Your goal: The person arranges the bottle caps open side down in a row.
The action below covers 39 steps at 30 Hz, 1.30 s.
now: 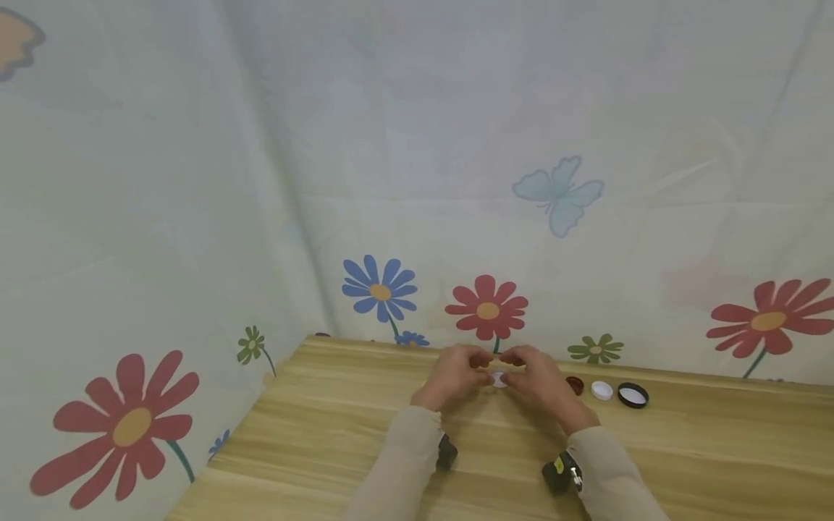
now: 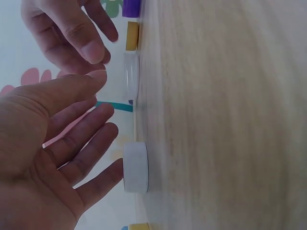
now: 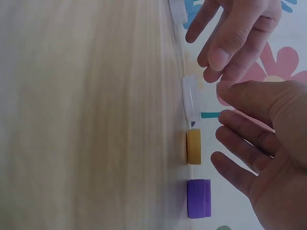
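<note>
In the head view, a round whitish, see-through lid lies flat between my left hand and my right hand. Both wrist views show the hands with bent, spread fingers and nothing in them. The thumbs come close to the fingers of the opposite hand; whether they touch, I cannot tell. On the tabletop beyond the fingertips is the clear lid. The little finger of my left hand reaches a white round cap or lies just in front of it. My right hand is near a yellow cap.
Right of my hands in the head view are a dark red lid, a white lid and a black-rimmed lid. A purple cap stands beyond the yellow one. Behind the wooden table hangs a flowered cloth.
</note>
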Available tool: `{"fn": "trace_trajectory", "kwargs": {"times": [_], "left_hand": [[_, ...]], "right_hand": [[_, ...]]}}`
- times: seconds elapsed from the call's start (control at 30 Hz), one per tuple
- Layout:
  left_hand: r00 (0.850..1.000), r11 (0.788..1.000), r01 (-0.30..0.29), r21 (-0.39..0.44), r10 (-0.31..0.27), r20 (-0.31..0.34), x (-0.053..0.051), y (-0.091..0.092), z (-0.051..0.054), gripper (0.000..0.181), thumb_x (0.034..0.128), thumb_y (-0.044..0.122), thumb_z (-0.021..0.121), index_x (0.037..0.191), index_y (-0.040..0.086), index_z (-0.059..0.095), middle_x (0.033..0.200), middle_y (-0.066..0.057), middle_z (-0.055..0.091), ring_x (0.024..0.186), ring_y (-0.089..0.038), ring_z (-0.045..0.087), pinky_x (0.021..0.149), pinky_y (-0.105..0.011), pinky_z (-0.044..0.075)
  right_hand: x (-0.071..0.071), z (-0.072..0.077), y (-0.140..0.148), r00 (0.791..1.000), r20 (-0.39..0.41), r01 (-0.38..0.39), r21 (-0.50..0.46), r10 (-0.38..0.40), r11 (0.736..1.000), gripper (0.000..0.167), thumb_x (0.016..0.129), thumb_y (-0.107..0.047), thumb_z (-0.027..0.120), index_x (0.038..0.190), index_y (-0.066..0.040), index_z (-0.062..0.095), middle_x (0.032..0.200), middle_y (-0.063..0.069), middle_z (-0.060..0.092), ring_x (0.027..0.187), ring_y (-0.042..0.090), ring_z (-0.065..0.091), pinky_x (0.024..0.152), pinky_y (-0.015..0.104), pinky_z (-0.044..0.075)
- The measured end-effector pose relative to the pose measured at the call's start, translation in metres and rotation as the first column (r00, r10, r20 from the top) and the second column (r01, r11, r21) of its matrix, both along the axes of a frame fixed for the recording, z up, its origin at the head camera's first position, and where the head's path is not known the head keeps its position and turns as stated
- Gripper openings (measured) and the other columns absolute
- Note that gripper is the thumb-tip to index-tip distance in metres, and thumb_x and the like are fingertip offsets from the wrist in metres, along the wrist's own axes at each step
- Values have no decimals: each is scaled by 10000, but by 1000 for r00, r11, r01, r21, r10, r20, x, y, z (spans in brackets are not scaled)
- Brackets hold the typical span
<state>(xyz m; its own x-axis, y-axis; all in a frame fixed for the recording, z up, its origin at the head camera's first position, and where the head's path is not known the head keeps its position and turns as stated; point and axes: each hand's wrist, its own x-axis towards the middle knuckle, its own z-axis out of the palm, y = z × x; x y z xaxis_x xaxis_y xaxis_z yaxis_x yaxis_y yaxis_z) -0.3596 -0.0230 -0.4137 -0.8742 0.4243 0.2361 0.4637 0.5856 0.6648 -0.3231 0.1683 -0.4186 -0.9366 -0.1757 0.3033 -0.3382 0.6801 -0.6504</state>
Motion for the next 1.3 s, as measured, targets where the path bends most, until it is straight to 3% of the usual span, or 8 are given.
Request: {"fn": "trace_trajectory", "kwargs": {"times": [0.17, 0.33, 0.6, 0.9, 1.07, 1.3], "left_hand": [[1000, 1000, 3, -26, -3, -6, -1, 2, -2, 343, 887, 94, 872, 1206, 20, 774, 1129, -77, 773, 1064, -224, 713, 943, -323, 568], [1000, 999, 21, -33, -21, -10, -1, 3, -2, 343, 883, 73, 872, 1201, -1, 769, 1117, -101, 771, 1029, -226, 718, 906, -288, 569], [1000, 999, 22, -47, -22, -3, 0, 4, -4, 341, 889, 64, 866, 1210, 9, 765, 1105, -86, 759, 1007, -202, 697, 914, -299, 568], [999, 998, 25, -61, -23, 21, 0, 4, -6, 236, 918, 49, 836, 1143, 9, 776, 1062, -67, 740, 969, -197, 669, 901, -290, 564], [999, 997, 38, -65, -37, 4, -3, 4, -9, 222, 908, 36, 841, 1120, 6, 784, 1039, -60, 752, 953, -171, 681, 890, -272, 560], [999, 996, 39, -75, -41, -19, -6, 3, -11, 224, 912, 29, 831, 1132, 31, 789, 1054, -39, 742, 975, -161, 679, 898, -259, 553]], "right_hand": [[-4, -2, 4, 999, 46, -11, 24, 10, 1000, 326, 958, -61, 778, 1259, 38, 698, 1270, 233, 692, 1235, 454, 614, 1055, 616, 481], [-6, -3, 6, 998, 40, -44, 40, 42, 998, 331, 940, -37, 783, 1249, 52, 700, 1263, 249, 696, 1238, 466, 616, 1067, 622, 467], [-10, -3, 5, 994, 90, -64, 72, 57, 995, 350, 932, -33, 776, 1268, 38, 706, 1289, 219, 698, 1262, 453, 611, 1080, 611, 464], [-11, -6, 8, 992, 106, -70, 78, 62, 994, 313, 916, -39, 792, 1216, 17, 725, 1136, 127, 729, 1078, 327, 659, 1026, 576, 513], [-13, -9, 9, 992, 101, -81, 84, 73, 993, 250, 924, -34, 786, 1169, -13, 738, 1080, 77, 725, 1007, 273, 645, 1001, 550, 527], [-14, -9, 8, 995, 76, -77, 75, 71, 994, 231, 936, -49, 780, 1161, -10, 744, 1121, 116, 737, 1070, 317, 666, 1012, 561, 523]]}}
